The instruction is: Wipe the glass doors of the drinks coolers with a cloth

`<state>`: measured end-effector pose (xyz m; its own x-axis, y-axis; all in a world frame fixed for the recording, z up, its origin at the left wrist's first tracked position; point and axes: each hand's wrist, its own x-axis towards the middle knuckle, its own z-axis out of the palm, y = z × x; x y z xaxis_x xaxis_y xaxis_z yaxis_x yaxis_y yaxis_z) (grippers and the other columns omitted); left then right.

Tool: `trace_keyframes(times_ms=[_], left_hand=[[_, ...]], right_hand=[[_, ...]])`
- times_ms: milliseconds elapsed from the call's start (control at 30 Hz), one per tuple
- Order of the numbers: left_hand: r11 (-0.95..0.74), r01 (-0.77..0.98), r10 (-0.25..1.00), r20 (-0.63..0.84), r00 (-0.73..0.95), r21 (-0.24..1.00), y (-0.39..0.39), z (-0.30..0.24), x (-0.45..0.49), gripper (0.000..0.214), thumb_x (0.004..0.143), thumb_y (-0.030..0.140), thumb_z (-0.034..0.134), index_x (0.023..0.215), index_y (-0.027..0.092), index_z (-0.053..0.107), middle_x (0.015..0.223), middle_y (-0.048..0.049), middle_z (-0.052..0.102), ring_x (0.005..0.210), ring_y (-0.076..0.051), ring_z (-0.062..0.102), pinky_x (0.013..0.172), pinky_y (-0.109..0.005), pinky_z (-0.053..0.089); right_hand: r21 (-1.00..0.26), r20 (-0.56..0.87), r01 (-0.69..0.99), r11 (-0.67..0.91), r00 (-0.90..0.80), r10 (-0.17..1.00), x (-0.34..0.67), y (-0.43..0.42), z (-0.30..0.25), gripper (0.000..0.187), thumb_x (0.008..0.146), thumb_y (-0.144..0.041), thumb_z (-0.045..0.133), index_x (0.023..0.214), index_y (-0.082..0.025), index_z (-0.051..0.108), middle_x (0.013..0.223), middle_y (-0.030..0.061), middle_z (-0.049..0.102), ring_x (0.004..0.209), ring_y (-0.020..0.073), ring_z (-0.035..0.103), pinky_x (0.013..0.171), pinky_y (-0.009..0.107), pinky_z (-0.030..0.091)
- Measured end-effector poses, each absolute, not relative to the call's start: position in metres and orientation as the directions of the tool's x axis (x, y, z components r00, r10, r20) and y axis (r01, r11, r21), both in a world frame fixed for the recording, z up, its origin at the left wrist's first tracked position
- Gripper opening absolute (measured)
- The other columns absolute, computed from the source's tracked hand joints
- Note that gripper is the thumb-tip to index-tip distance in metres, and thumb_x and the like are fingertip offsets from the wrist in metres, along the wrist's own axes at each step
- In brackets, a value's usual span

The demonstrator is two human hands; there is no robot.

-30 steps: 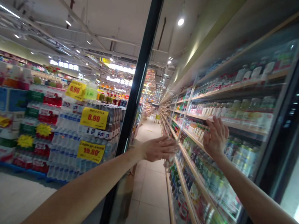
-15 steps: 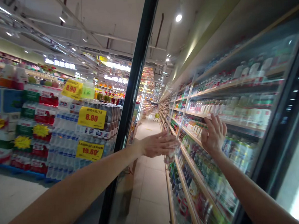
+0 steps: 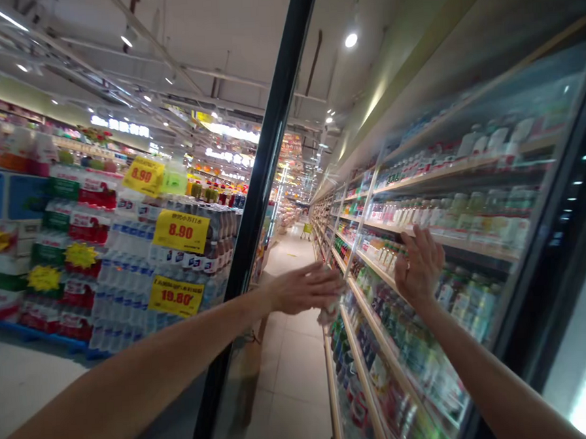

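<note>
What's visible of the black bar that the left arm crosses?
The black bar is long, straight and slim, with a smooth, glossy face that catches pale highlights; whether it is metal or plastic cannot be told. It runs off the picture at top and bottom, tilted with its upper end toward the right. The left forearm passes in front, hiding part of it; contact is unclear. The left hand is to its right.

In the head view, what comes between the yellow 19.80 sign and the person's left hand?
Across the image, from the sign to the left hand, stacked bottles come first, then a slanting black post; head view.
</note>
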<state>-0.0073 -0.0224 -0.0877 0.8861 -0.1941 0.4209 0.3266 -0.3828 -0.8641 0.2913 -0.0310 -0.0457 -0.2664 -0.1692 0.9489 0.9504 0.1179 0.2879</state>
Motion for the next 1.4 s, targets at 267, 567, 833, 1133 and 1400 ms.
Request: trace_keyframes(times_ms=[267, 567, 833, 1133, 1400], left_hand=[[-0.384, 0.78, -0.126, 0.865, 0.485, -0.494, -0.022, -0.05, -0.024, 0.045, 0.087, 0.026, 0.05, 0.13, 0.019, 0.042, 0.146, -0.0115, 0.034, 0.142, -0.027, 0.009, 0.113, -0.049, 0.018], [-0.422, 0.523, -0.131, 0.62, 0.774, -0.741, -0.019, -0.075, -0.027, 0.038, 0.09, 0.025, 0.044, 0.129, 0.025, 0.044, 0.148, -0.0031, 0.033, 0.141, -0.021, 0.012, 0.115, -0.044, 0.017], [-0.433, 0.444, -0.16, 0.552, 0.818, -0.784, -0.023, -0.099, -0.023, 0.04, 0.087, 0.025, 0.048, 0.127, 0.023, 0.047, 0.147, -0.0047, 0.034, 0.142, -0.021, 0.012, 0.115, -0.042, 0.015], [-0.372, 0.76, -0.148, 0.842, 0.518, -0.533, -0.019, -0.05, -0.033, 0.044, 0.088, 0.024, 0.048, 0.131, 0.019, 0.041, 0.145, -0.0117, 0.035, 0.142, -0.025, 0.007, 0.113, -0.048, 0.02], [-0.411, 0.383, -0.212, 0.495, 0.842, -0.827, -0.022, -0.073, -0.014, 0.037, 0.09, 0.024, 0.043, 0.127, 0.024, 0.046, 0.146, -0.0024, 0.037, 0.14, -0.02, 0.02, 0.114, -0.04, 0.021]], right_hand=[[0.259, 0.96, 0.959, 0.112, -0.243, -0.138, 0.291, -0.032, -0.046, 0.044, 0.086, -0.03, 0.038, 0.126, -0.019, 0.051, 0.136, 0.0126, 0.048, 0.132, 0.0248, 0.038, 0.106, 0.043, 0.027], [0.302, 0.943, 0.948, 0.1, -0.282, -0.177, 0.292, -0.032, -0.045, 0.043, 0.086, -0.028, 0.04, 0.127, -0.018, 0.05, 0.136, 0.0132, 0.048, 0.132, 0.0241, 0.038, 0.106, 0.043, 0.028], [0.295, 0.946, 0.95, 0.101, -0.276, -0.169, 0.292, -0.032, -0.045, 0.042, 0.086, -0.028, 0.042, 0.125, -0.018, 0.051, 0.137, 0.0128, 0.048, 0.132, 0.0242, 0.038, 0.106, 0.043, 0.028], [0.283, 0.952, 0.952, 0.118, -0.264, -0.157, 0.292, -0.032, -0.046, 0.042, 0.085, -0.027, 0.042, 0.125, -0.018, 0.051, 0.137, 0.0123, 0.047, 0.132, 0.0244, 0.037, 0.106, 0.044, 0.028], [0.257, 0.961, 0.959, 0.116, -0.241, -0.136, 0.292, -0.032, -0.046, 0.044, 0.086, -0.028, 0.039, 0.127, -0.02, 0.05, 0.136, 0.0124, 0.048, 0.132, 0.0247, 0.037, 0.106, 0.044, 0.027]])
